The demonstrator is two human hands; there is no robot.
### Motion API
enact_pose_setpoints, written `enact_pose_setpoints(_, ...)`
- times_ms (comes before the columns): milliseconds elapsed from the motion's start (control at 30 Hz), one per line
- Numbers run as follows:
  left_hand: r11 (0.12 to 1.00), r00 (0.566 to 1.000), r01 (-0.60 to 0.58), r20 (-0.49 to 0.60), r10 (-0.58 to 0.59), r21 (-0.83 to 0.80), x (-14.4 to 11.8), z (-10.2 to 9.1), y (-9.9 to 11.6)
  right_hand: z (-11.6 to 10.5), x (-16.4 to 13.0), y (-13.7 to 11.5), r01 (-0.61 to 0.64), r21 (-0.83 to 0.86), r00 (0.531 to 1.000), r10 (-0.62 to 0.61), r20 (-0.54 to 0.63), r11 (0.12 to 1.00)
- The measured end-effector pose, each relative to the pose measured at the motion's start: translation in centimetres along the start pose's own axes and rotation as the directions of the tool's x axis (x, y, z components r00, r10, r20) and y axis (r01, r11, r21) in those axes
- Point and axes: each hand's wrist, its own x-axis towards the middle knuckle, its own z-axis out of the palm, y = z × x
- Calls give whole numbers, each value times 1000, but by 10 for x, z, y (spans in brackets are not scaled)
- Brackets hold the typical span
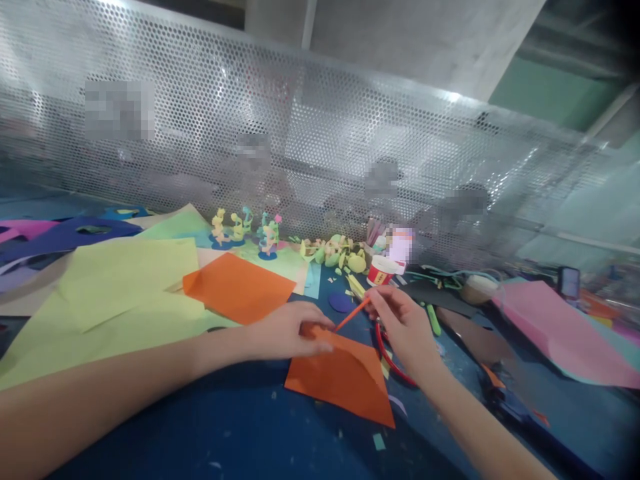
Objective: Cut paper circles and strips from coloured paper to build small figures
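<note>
A thin orange paper strip point(353, 316) slants down from my right hand point(400, 323), whose thumb and fingers are pinched on its upper end. The strip's lower end comes close to the fingertips of my left hand point(285, 330); whether they touch cannot be told. My left hand has its thumb and fingers apart, over the upper left edge of an orange paper sheet point(345, 377) on the blue table. Another orange sheet point(240, 288) lies just beyond my left hand. Under my right hand shows part of a red curved loop point(387, 353).
Large yellow-green paper point(130, 280) covers the left. Small paper figures on blue round bases point(267, 255) stand at the back, near a red and white cup point(380, 270). Pink paper point(565, 327) lies at the right. A perforated metal screen point(200, 120) rises behind.
</note>
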Motion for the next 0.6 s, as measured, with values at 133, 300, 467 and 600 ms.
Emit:
enact_pose_setpoints(133,958,986,-141,117,115,250,-7,0,5,-5,0,7,83,-206,997,-81,19,975)
enact_pose_setpoints(300,962,989,-100,136,66,255,-9,2,4,-6,4,17,13,-22,1000,-13,-24,1000)
enact_pose_setpoints(467,989,998,-20,67,10,150,-2,-4,-5,-15,18,37,-61,136,980,85,-182,989)
enact_pose_setpoints(600,970,996,53,-84,-33,239,10,-26,-25,-22,23,48,-57,136,981,81,-177,989)
